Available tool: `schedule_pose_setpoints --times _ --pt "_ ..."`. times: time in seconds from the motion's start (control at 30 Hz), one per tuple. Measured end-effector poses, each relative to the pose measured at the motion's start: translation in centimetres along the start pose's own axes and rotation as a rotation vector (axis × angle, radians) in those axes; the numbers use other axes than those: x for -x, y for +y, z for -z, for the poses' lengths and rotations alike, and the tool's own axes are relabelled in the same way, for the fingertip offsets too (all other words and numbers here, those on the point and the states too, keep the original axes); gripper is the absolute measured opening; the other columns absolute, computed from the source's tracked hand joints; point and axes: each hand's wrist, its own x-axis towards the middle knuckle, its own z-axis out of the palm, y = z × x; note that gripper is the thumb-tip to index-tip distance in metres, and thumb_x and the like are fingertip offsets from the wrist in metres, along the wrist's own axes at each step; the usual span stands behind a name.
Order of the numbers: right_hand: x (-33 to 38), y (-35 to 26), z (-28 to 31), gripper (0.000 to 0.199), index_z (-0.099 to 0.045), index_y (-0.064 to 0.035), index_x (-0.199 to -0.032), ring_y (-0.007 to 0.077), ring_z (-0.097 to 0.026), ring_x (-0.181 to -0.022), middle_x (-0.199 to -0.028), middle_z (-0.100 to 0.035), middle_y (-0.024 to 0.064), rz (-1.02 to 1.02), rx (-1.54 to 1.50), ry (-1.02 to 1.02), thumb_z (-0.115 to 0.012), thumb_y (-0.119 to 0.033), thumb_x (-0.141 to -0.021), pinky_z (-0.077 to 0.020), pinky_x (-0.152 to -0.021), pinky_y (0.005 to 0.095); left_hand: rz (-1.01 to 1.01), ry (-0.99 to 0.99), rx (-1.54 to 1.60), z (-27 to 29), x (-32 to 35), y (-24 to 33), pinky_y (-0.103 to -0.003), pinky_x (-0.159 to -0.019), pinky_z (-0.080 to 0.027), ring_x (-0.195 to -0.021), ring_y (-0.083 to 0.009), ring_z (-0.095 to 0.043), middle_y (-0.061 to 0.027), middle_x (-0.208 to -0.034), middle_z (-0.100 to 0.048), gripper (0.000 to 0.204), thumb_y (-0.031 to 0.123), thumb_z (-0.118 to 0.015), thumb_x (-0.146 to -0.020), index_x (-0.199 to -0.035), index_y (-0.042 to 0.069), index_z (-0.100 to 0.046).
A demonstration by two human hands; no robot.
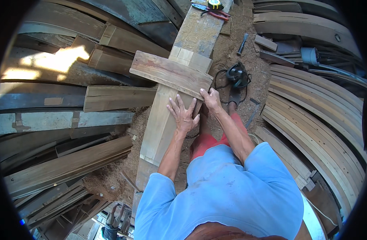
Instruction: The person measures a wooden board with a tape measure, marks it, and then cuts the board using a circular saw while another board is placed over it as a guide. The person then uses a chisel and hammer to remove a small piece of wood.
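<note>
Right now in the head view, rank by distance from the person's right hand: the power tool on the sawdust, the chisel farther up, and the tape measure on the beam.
From the right hand:
1. Black power tool, just up and right on the sawdust.
2. Chisel, farther up on the ground.
3. Yellow tape measure, at the beam's far end, top edge.

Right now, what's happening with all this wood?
A person in a blue shirt is bent over a long pale plank that stretches away from them. Their left hand lies flat on it, fingers spread, while the right hand grips the near edge of a shorter board laid across the plank. Sawdust covers the ground, a black power tool sits just beyond, and curved timbers are stacked on both sides.
</note>
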Motion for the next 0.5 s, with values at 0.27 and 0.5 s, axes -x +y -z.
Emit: schedule_pose_setpoints --times 0.27,0.5 --pt "-2.5 1.5 0.7 0.037 -0.069 0.0068 -0.097 0.0132 -0.057 -0.077 -0.086 -0.070 0.0091 0.105 -0.025 0.087 -0.076 -0.029 -0.091 -0.0475 -0.065 0.0344 0.002 0.031 0.000 -0.1 -1.3 0.8 -0.085 -0.111 -0.002 -0.150 -0.0664 0.007 -0.0348 -0.169 -0.005 0.098 0.046 -0.085 -0.074 -0.159 0.049 -0.036" --pt "-2.2 0.4 0.9 0.040 -0.070 0.0078 -0.105 0.0146 -0.061 -0.083 -0.093 -0.072 0.0110 0.060 -0.048 0.008 -0.076 -0.029 -0.091 -0.0500 -0.071 0.0343 0.011 0.045 -0.019 -0.3 -1.2 0.6 -0.084 -0.111 0.000 -0.150 -0.0666 0.008 -0.0353 -0.168 -0.005 0.094 0.049 -0.083 -0.076 -0.158 0.049 -0.038"
